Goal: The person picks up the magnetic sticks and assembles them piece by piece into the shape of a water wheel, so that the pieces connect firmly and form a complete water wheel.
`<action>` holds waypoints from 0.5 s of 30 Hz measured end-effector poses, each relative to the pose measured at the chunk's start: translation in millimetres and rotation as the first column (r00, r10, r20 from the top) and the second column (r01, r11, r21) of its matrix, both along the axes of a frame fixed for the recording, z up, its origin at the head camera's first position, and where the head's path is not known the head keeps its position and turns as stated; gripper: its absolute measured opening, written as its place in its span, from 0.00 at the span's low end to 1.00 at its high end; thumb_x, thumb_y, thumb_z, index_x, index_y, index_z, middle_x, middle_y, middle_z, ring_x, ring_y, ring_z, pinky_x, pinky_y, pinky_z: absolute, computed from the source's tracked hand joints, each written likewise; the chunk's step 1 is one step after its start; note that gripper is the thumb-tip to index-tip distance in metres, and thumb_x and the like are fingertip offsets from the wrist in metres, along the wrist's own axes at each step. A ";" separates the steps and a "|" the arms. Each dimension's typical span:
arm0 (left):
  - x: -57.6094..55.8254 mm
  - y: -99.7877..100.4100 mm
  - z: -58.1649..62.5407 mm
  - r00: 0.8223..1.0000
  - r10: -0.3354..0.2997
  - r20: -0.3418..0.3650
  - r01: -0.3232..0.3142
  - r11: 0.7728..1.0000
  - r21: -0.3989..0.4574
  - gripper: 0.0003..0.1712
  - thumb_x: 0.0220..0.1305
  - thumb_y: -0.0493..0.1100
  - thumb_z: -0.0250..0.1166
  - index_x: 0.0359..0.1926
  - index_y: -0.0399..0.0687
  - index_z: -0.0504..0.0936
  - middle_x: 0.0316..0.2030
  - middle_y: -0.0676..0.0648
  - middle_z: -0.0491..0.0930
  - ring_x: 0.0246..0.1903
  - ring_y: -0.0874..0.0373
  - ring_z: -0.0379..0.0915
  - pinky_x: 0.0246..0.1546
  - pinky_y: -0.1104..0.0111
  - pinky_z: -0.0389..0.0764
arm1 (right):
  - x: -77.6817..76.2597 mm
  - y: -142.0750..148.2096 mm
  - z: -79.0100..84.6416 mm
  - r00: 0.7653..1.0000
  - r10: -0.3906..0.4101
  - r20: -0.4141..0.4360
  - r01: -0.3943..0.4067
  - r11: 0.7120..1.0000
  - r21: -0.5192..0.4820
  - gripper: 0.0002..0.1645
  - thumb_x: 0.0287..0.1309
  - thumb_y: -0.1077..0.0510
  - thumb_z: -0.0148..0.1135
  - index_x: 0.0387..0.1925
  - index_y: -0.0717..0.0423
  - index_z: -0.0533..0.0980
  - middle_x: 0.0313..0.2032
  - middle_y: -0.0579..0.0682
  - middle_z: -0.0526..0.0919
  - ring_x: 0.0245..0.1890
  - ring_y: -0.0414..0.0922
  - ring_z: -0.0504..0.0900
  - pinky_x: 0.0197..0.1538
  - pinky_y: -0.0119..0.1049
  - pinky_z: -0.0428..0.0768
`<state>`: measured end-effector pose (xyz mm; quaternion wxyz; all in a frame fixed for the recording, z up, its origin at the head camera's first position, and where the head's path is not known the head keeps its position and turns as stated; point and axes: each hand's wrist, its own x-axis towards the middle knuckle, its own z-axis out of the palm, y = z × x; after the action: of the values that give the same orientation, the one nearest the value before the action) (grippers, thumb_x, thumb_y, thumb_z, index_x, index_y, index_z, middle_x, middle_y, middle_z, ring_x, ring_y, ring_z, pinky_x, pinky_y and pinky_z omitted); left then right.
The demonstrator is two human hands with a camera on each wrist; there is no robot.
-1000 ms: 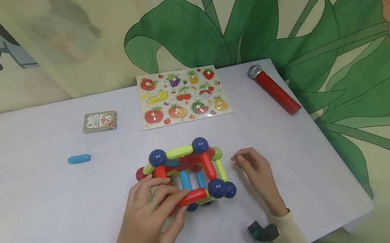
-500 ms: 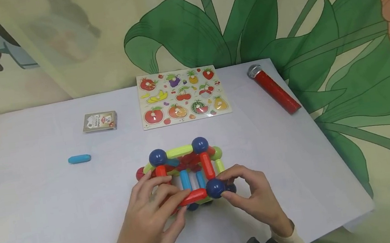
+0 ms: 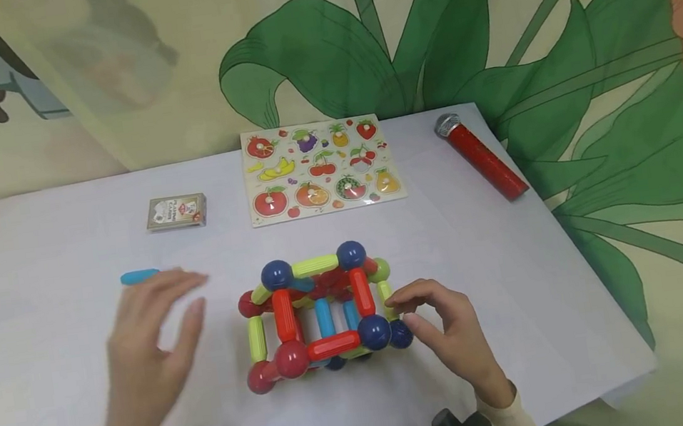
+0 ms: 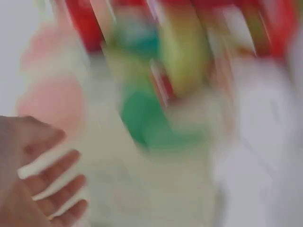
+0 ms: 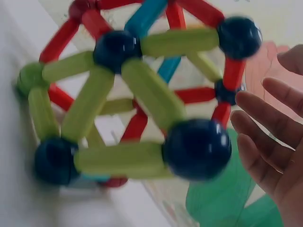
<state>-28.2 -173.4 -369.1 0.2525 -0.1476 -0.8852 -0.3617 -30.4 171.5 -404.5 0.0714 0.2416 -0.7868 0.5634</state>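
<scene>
A framework of magnetic rods and balls [image 3: 333, 346] stands on the table in front of me, built of red, yellow-green and blue rods joined by dark blue, red and green balls. My right hand [image 3: 454, 331] is at its right side, thumb and fingers apart beside the dark blue corner balls [image 5: 198, 149]. In the right wrist view its fingers [image 5: 270, 116] are loosely bent with nothing between them. Away to the left of the framework, my left hand [image 3: 141, 362] is raised with fingers spread, holding nothing. A loose blue rod [image 3: 138, 276] lies just past its fingers, partly covered by them.
A fruit picture board [image 3: 323, 170] lies at the back of the white table [image 3: 47, 338], with a playing card box [image 3: 176, 212] to its left. On the right is a red microphone [image 3: 482, 157] close to the table edge. A painted wall [image 3: 186, 68] rises behind.
My left hand has let go of the framework and moved left towards the loose blue rod. My right hand came in to the dark blue corner ball, pinched it, and has now loosened off.
</scene>
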 end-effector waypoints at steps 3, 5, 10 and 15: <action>-26.0 -55.8 -28.5 0.970 0.165 0.178 -0.159 0.986 -0.046 0.22 0.64 0.34 0.60 0.59 0.37 0.73 0.55 0.32 0.73 0.56 0.35 0.65 0.62 0.51 0.64 | -2.9 6.8 -5.9 0.997 -0.074 0.030 0.073 0.997 0.022 0.15 0.56 0.74 0.56 0.45 0.60 0.76 0.40 0.51 0.83 0.39 0.42 0.81 0.47 0.32 0.79; -37.1 -84.5 -47.3 0.906 0.237 0.351 -0.200 0.970 -0.139 0.27 0.64 0.31 0.58 0.64 0.37 0.66 0.59 0.27 0.66 0.58 0.29 0.60 0.59 0.40 0.61 | -4.8 9.8 -10.0 0.992 -0.115 0.047 0.113 0.993 0.035 0.14 0.58 0.72 0.56 0.45 0.59 0.76 0.40 0.51 0.83 0.38 0.42 0.81 0.47 0.32 0.79; -53.0 -115.1 -80.8 0.786 0.297 0.541 -0.170 0.947 -0.273 0.28 0.67 0.34 0.54 0.66 0.32 0.62 0.58 0.24 0.62 0.53 0.28 0.63 0.50 0.36 0.66 | -8.9 12.4 -17.7 0.983 -0.166 0.075 0.166 0.986 0.008 0.12 0.61 0.71 0.54 0.45 0.60 0.77 0.39 0.52 0.83 0.38 0.43 0.81 0.46 0.32 0.79; -57.3 -111.1 -84.2 0.813 0.298 0.501 -0.186 0.947 -0.261 0.20 0.66 0.35 0.58 0.57 0.30 0.72 0.50 0.28 0.68 0.45 0.34 0.69 0.40 0.46 0.73 | -12.1 13.4 -20.1 0.981 -0.173 0.090 0.174 0.985 -0.006 0.11 0.62 0.70 0.53 0.45 0.64 0.76 0.39 0.52 0.83 0.38 0.43 0.81 0.46 0.33 0.80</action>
<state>-85.5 -284.4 -453.3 0.0245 0.0485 -0.9634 -0.2625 -42.5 184.9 -424.7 0.0867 0.1464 -0.8034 0.5706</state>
